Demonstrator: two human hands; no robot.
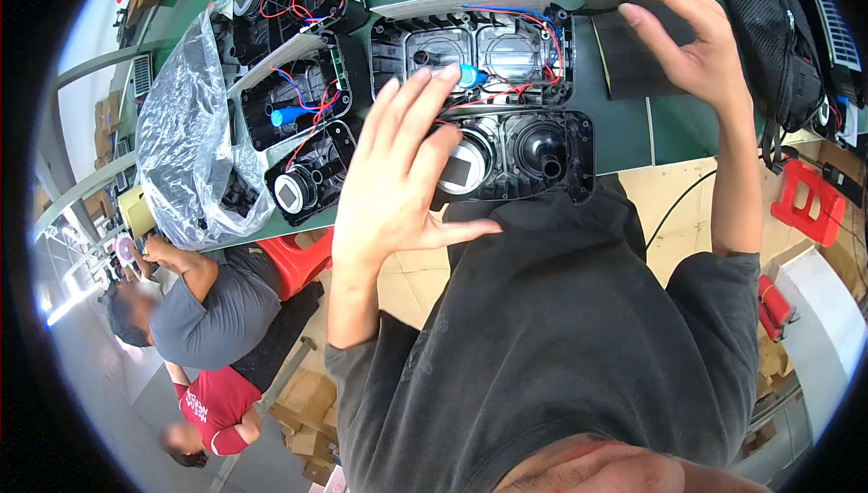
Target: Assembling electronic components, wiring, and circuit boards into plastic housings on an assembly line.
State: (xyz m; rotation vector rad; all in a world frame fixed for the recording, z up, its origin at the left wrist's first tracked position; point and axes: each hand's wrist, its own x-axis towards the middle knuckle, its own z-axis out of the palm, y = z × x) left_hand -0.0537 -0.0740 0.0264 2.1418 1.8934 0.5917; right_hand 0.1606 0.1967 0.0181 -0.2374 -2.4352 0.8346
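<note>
In front of me lies an opened black plastic speaker housing in two halves. The far half (434,46) holds red and blue wires and a blue cylindrical part (468,76). The near half (520,190) carries a round silver-backed speaker driver (466,168) and a black cone-shaped part (542,148). My left hand (393,168) is open over the left side of both halves, fingertips by the blue part, thumb stretched out. To the right, my right hand (692,41) has its thumb and fingertips closed on a thin black strip (594,2), beside a black sheet (637,64).
Several more wired housings (294,91) stand at the left, next to a clear plastic bag (185,122). A black bag (768,41) lies at the right table edge, with a red stool (807,202) below. Two people (217,303) are at the lower left.
</note>
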